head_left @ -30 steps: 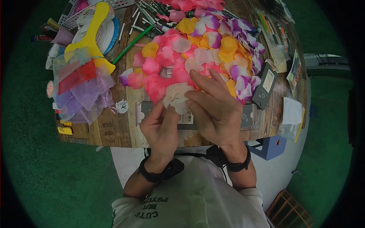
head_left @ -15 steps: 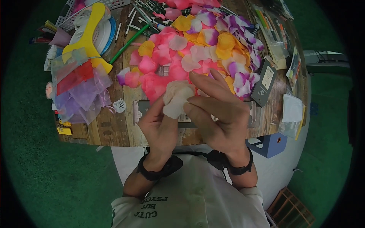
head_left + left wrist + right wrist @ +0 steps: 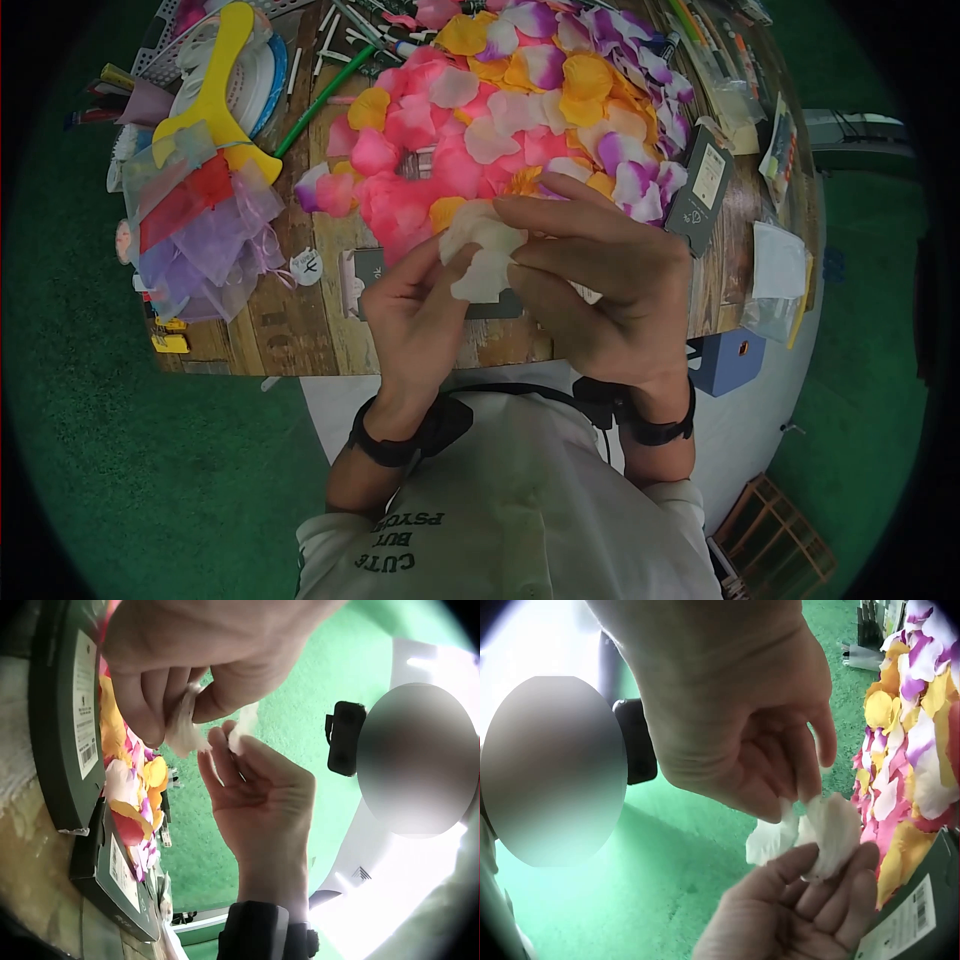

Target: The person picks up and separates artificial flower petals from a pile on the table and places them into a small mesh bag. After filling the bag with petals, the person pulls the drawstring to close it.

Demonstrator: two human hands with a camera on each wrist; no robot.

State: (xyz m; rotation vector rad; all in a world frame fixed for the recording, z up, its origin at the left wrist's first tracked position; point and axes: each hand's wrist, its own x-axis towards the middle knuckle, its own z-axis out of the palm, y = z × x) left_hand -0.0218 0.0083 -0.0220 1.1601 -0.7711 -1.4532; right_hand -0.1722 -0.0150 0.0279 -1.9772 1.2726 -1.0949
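A white bunch (image 3: 832, 832) is being gripped by the left hand (image 3: 415, 322). On its body-facing side, a petal (image 3: 769, 841) is apparently being pinched by the right hand (image 3: 620, 292).

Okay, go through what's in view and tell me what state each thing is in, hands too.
Left hand: fingers pinching the white petal bunch
Right hand: thumb and finger pinching a white petal
White petal bunch: gathered, held off the table
White petal: held up beside the bunch
Colored petals: loose, heaped
Mesh bags: overlapping in a loose pile
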